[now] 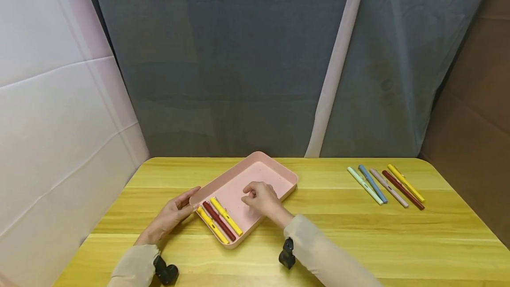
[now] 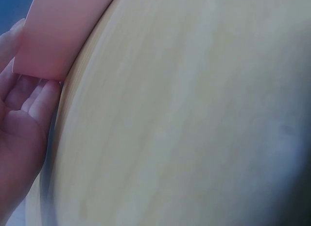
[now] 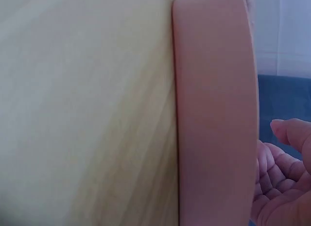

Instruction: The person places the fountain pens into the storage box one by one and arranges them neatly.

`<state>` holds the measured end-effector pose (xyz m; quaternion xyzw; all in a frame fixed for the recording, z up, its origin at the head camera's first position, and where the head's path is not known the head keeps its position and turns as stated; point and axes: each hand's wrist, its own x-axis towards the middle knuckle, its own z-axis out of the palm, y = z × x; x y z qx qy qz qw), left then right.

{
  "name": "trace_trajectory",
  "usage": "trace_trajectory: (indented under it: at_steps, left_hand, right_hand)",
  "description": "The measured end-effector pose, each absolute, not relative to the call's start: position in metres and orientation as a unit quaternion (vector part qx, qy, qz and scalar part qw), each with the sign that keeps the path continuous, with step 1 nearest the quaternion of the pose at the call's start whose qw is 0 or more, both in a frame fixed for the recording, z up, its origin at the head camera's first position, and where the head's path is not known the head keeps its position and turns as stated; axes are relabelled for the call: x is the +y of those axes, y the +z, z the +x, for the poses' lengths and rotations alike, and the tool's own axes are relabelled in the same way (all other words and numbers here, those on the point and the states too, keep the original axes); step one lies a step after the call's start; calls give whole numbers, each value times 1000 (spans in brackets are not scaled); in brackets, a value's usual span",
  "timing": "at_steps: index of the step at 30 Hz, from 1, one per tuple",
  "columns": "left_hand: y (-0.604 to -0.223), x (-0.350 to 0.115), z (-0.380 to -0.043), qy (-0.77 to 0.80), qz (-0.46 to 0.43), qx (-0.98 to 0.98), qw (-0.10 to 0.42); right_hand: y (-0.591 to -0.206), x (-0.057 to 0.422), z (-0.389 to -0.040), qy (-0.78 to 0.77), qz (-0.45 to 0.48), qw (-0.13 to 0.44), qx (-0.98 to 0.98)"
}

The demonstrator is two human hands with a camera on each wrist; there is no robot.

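Note:
A pink tray (image 1: 259,169) lies at a slant on the table. Two yellow pens and a dark red pen (image 1: 218,220) lie side by side in its near left end. At the tray's left corner my left hand (image 1: 171,216) holds the outside, its thumb and fingers on either side of the corner; the left wrist view shows the fingers against the pink wall (image 2: 68,31). Over the middle of the tray hovers my right hand (image 1: 260,197), fingers loosely bent, a gap between thumb and forefinger. Nothing shows in it in the right wrist view either.
On the table's right side several pens lie in a slanted row: light green (image 1: 364,185), blue (image 1: 372,184), greyish pink (image 1: 388,188), dark red (image 1: 403,190) and yellow (image 1: 406,183). A grey cloth (image 1: 239,65) hangs behind the table, with a white sheet (image 1: 59,101) at the left.

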<state>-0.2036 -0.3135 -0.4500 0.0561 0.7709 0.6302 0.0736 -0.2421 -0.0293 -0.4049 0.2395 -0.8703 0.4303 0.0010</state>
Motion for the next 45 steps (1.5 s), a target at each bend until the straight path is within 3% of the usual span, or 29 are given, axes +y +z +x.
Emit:
trace_trajectory:
  at_steps: [23, 31, 45]
  left_hand:
    - [-449, -314, -203, 631, 56, 770, 82]
    - [-450, -314, -205, 637, 64, 764, 80]
    - [-454, -314, -205, 641, 72, 761, 71]
  right_hand:
    - [-396, 26, -256, 536, 163, -12, -828]
    - [-399, 51, -263, 566, 103, -42, -817]
    - [-400, 96, -266, 575, 100, -33, -811]
